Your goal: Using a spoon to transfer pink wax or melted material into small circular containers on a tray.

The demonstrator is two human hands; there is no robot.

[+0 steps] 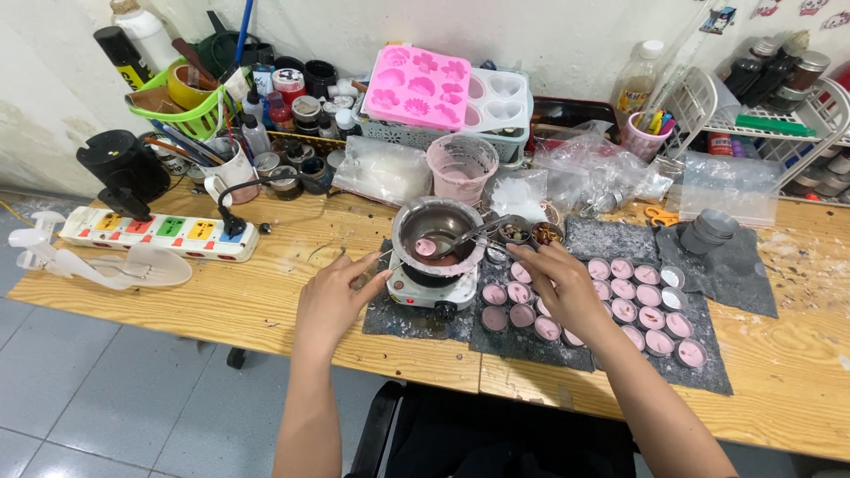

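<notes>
We record a small metal melting pot [438, 232] seated on a white hot plate [432, 289] at the centre of the wooden table [266, 292], with a little pink wax showing at its bottom. A metal spoon [467, 235] lies in the pot; its long axis runs from the bowl, low in the pot, up and out over the right rim.

The right hand [562, 288] is the nearer to that handle. The spoon lies up and to the left of its fingers, whose tips reach the handle end; whether they pinch it or only touch it we cannot tell. The left hand [335, 301] sits at the pot's left, fingers loosely curled with the tips just beside the hot plate and the pot's rim. It appears to pinch a thin wire-like piece, though this is too small to confirm.

Just right of the hot plate, on a dark grey mat [611, 239], stand rows of tealight cups [633, 305], most filled with pink wax. Behind the pot stand a pink measuring cup [460, 168] and a pink silicone mould [418, 87]. A white power strip [159, 232] lies well apart to the left.
</notes>
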